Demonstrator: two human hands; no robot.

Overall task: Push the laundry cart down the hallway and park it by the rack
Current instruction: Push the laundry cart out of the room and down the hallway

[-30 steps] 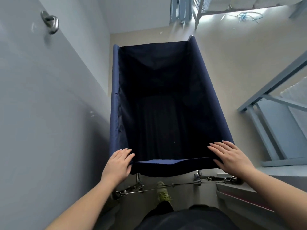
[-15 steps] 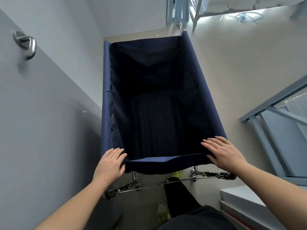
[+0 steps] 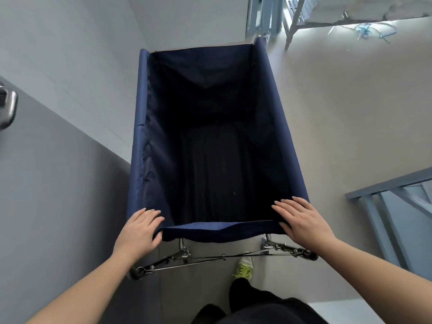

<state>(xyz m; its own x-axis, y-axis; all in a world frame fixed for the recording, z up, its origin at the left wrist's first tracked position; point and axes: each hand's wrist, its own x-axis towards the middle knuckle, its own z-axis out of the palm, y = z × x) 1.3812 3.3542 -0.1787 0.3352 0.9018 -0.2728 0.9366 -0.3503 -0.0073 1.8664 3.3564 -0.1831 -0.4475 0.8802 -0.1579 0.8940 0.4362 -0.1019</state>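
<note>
A laundry cart (image 3: pixel 275 118) with a deep navy fabric bag fills the middle of the head view, its inside dark. My left hand (image 3: pixel 138 232) grips the near left corner of the rim. My right hand (image 3: pixel 304 222) lies over the near right corner, fingers spread along the fabric edge. Under the near rim a metal cross frame (image 3: pixel 219 258) with small wheels shows. A metal rack (image 3: pixel 304 17) with white bundles stands far ahead at the top right, beyond the cart's front end.
A grey and white wall (image 3: pixel 58 136) runs close along the cart's left side, with a metal door handle (image 3: pixel 8 108) at the left edge. A blue-grey shelf frame (image 3: pixel 385 213) stands at the right. Beige floor (image 3: pixel 339 113) lies open right of the cart. My shoe (image 3: pixel 244 267) steps behind it.
The cart and I have moved forward along the hallway: the door handle slid back past me on the left and the far rack came nearer. Both hands stayed on the near rim.
</note>
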